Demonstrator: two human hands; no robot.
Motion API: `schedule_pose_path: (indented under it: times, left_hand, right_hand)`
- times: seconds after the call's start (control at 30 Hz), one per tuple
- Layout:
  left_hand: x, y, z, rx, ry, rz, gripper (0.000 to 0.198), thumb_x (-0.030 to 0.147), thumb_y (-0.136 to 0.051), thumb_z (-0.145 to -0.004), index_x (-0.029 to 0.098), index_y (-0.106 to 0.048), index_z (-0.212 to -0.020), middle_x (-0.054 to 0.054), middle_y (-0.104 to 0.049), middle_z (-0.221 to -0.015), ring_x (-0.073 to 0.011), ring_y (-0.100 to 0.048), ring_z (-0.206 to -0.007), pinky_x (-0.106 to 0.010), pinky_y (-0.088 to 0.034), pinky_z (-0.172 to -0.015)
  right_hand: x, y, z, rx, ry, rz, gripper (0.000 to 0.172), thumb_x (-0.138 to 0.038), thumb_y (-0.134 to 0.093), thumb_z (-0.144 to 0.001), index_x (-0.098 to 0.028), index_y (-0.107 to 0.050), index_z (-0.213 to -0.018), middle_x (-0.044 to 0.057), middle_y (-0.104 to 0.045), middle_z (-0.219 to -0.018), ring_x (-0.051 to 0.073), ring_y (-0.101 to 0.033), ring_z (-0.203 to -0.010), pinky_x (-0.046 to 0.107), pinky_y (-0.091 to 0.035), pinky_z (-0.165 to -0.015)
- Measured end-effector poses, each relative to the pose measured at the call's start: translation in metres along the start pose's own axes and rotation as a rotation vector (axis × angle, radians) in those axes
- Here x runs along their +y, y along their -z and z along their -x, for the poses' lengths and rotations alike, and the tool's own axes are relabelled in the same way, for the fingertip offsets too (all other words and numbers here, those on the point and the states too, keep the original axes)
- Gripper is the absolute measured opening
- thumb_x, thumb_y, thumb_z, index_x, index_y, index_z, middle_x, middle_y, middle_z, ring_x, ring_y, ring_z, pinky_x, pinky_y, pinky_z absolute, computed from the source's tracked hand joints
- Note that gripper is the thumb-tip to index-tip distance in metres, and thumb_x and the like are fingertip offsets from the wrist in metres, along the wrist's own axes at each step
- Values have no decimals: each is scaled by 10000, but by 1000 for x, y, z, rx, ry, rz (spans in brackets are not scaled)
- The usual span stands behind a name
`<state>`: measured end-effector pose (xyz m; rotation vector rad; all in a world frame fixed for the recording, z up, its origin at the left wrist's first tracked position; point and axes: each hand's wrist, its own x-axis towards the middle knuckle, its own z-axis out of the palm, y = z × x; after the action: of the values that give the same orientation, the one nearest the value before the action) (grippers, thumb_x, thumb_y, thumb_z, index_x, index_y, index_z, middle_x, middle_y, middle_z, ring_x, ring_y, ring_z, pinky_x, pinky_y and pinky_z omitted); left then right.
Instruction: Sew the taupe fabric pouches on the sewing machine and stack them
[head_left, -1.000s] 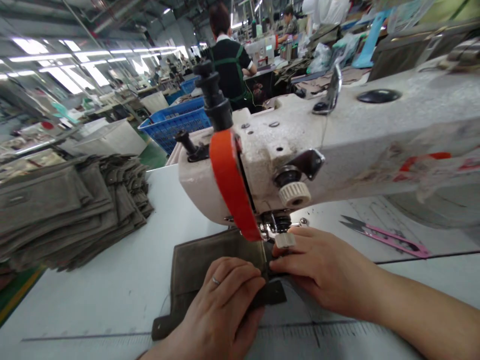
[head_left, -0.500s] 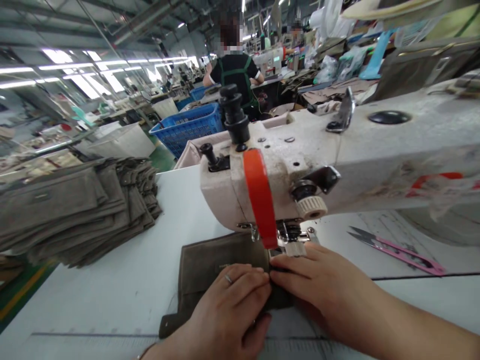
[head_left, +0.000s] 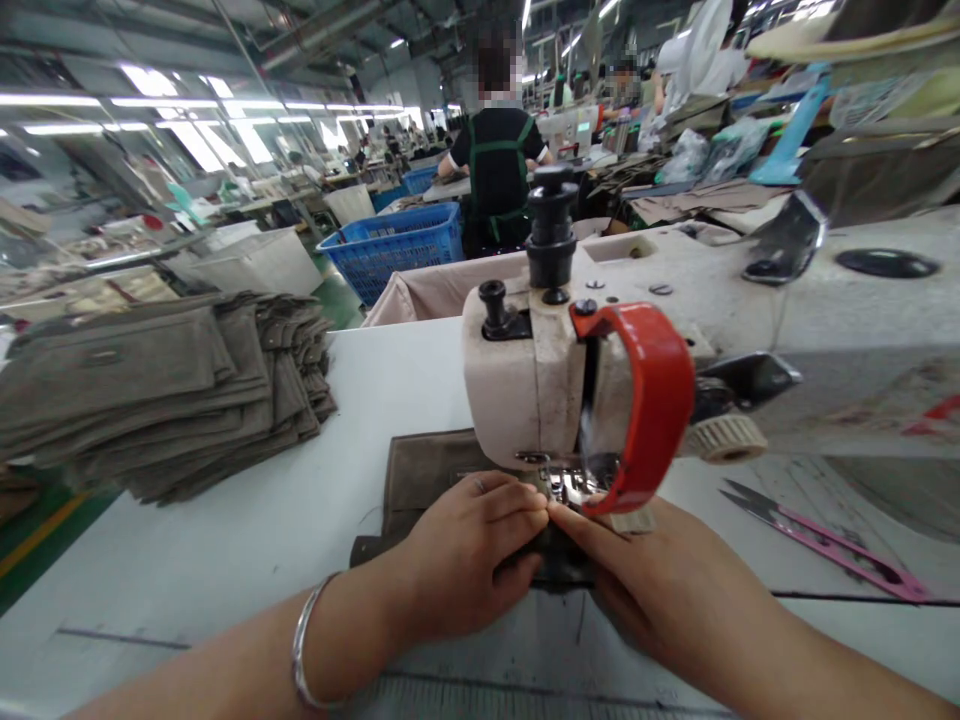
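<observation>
A dark olive-brown fabric piece (head_left: 420,470) lies flat on the white table, partly beneath the head of a sewing machine (head_left: 499,390). My left hand (head_left: 472,545), with a ring and a silver bracelet, holds the piece just left of the presser foot, its fingers close together. From the right, my right hand (head_left: 645,560) grips the same piece, its index fingertip meeting the left fingertips in front of the needle area. The red guard (head_left: 660,400) on the machine hides part of the right hand. Fabric edges under both palms are hidden.
Pink-handled thread snips (head_left: 832,545) lie right of my right hand. A stack of similar fabric pieces (head_left: 172,390) sits at the table's left. Beyond stand a blue basket (head_left: 397,245) and a pale cloth-lined bin (head_left: 442,290). A person (head_left: 499,160) works farther off, back turned.
The view has shifted, so the machine appears farther right. The fabric piece has moved farther under the machine head, both hands with it. The red guard now shows from its side.
</observation>
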<state>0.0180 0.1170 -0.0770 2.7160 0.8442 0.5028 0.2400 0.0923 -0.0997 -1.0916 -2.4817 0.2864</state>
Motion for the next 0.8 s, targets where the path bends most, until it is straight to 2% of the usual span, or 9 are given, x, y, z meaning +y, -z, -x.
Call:
schedule_pose_path:
  times: [0.13, 0.2, 0.3, 0.37, 0.47, 0.57, 0.63, 0.73, 0.8]
  left_hand:
    - [-5, -2, -3, 17, -1, -34, 253, 194, -579, -858, 141, -613, -1103, -49, -647, -1101, -202, -575, -1068, -339, -442, -1000]
    - [-7, -3, -1, 13, 8, -64, 250, 209, -566, -882, 160, -610, -1123, -52, -645, -1120, -212, -579, -1064, -363, -455, -984]
    - [-16, -3, 5, 26, 31, -116, 244, 242, -560, -908, 193, -614, -1141, -53, -654, -1134, -238, -584, -1077, -409, -472, -964]
    - [-25, -3, 9, 63, 15, -110, 228, 229, -551, -921, 200, -622, -1135, -50, -669, -1118, -225, -595, -1076, -396, -485, -957]
    - [-36, -3, 13, 116, -30, -57, 216, 176, -527, -938, 202, -625, -1128, -42, -688, -1098, -175, -633, -1024, -339, -514, -917]
    - [-32, -4, 12, 156, -53, -39, 192, 177, -532, -940, 197, -634, -1102, -40, -706, -1047, -161, -656, -985, -325, -531, -889]
    - [-22, -5, 9, 172, -54, -56, 175, 194, -542, -937, 185, -648, -1077, -44, -711, -1026, -166, -660, -974, -328, -535, -889]
    - [-7, -8, 4, 201, -39, -83, 171, 198, -523, -943, 166, -666, -1030, -52, -713, -998, -164, -665, -921, -323, -546, -869]
    - [-1, -10, 2, 216, -2, -84, 167, 202, -526, -938, 167, -672, -1010, -49, -712, -974, -162, -664, -895, -318, -552, -855]
  right_hand:
    - [-1, -1, 0, -3, -33, -2, 409, -87, -436, -807, -157, -578, -1185, 129, -656, -1067, 280, -615, -910, 465, -544, -780]
    - [-3, 0, 2, 14, -48, -24, 331, -95, -433, -827, -169, -603, -1101, 120, -643, -1064, 273, -597, -935, 457, -532, -805]
    - [-1, 4, 2, 111, -101, -18, 220, -125, -458, -851, -161, -609, -1007, 129, -614, -1069, 274, -562, -972, 455, -506, -839]
    - [2, 6, 1, 169, -138, 17, 184, -140, -486, -856, -155, -610, -991, 132, -605, -1061, 282, -543, -993, 463, -486, -855]
    - [8, 9, -2, 154, -155, 67, 137, -159, -503, -873, -164, -631, -924, 110, -624, -977, 277, -551, -944, 463, -478, -832]
    - [9, 10, -2, 111, -169, 105, 165, -234, -523, -893, -183, -635, -783, 73, -629, -779, 262, -563, -782, 455, -484, -727]
    - [7, 10, -1, 133, -146, 79, 213, -268, -532, -900, -190, -633, -730, 73, -636, -760, 263, -570, -780, 444, -483, -714]
    - [2, 6, -2, 176, -32, 4, 141, -200, -536, -888, -196, -676, -890, 86, -675, -956, 247, -593, -889, 406, -500, -769]
    - [0, 3, -4, 178, 24, -20, 237, -122, -521, -873, -215, -671, -1032, 74, -681, -1031, 218, -614, -896, 366, -518, -774]
